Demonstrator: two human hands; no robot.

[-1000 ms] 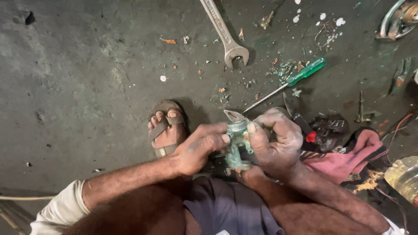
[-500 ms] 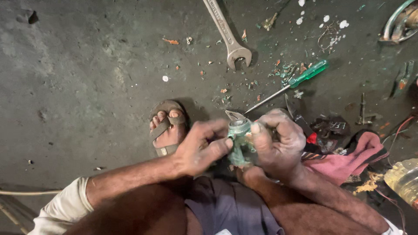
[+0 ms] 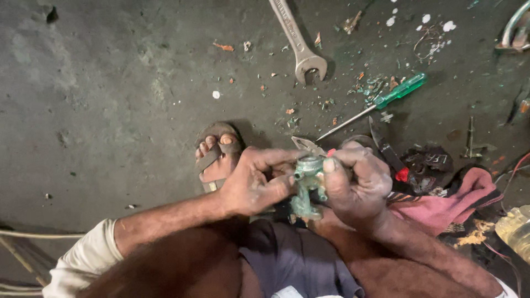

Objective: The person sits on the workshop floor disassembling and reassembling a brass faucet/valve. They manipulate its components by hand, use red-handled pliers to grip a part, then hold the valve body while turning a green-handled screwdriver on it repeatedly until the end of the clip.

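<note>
Head view: person crouched over a dark concrete floor (image 3: 110,99), both hands working at lap height.
Held part: small greenish cast-metal fitting with stubby ports (image 3: 307,185), gripped between both hands, above the knees and just right of a sandalled foot (image 3: 216,157).
Left hand (image 3: 255,182): fingers curled around the fitting's left side, thumb pressed on it; closed firmly on it.
Right hand (image 3: 356,185): wrapped around the right side, thumb tip on top of the fitting; closed tight on it too.
Step, as judged: looks like manipulating or twisting something on the fitting by hand; exact piece being worked is hidden by the fingers.
Next move calls for: steady counter-grip from one hand while the other turns or pulls; a tool probably if it is stuck.
Nearby: grey steel open-ended spanner (image 3: 298,41) well apart up the floor; green-handled screwdriver (image 3: 381,102) near; pink rag (image 3: 447,204) just beside the right wrist; scattered debris.
</note>
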